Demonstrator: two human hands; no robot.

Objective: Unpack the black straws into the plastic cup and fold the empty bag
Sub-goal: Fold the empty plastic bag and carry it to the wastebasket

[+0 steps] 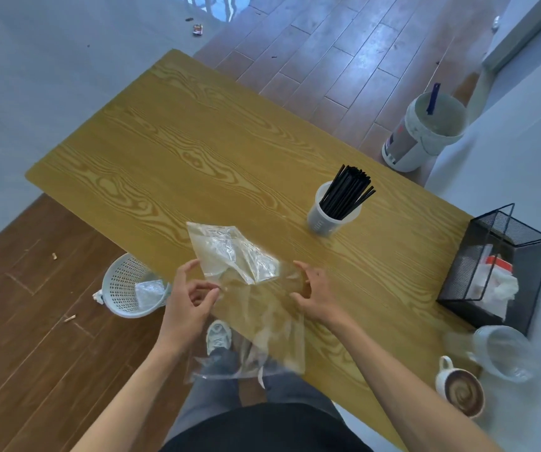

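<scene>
— While we start at the left, what lies off the desk (171, 135)?
— On the floor a white basket (125, 285) stands just beside the desk's near edge, with a crumpled piece of clear plastic inside it.

— And the left hand (187, 301)?
— It hovers at the desk's near edge, its fingers (205, 296) curled and pinching the left edge of the bag (246, 282).

— Where is the bag itself?
— It is clear and empty. Its far part lies folded back on the desk, and its near end hangs over the desk's edge, above the person's legs.

— The right hand (314, 295)?
— It holds the bag's right edge, fingers bent round the plastic, thumb toward the left hand.

— And the straws (347, 190)?
— They stand as a leaning bundle in the cup (319, 220), which sits upright on the desk, beyond the right hand and well apart from the bag.

— Further right?
— A black mesh holder (504, 265) with white paper in it sits at the desk's right end. Near it lie a clear cup (500, 353) on its side and a mug (461, 389) of coffee. A white bucket (425, 132) stands on the floor beyond.
</scene>
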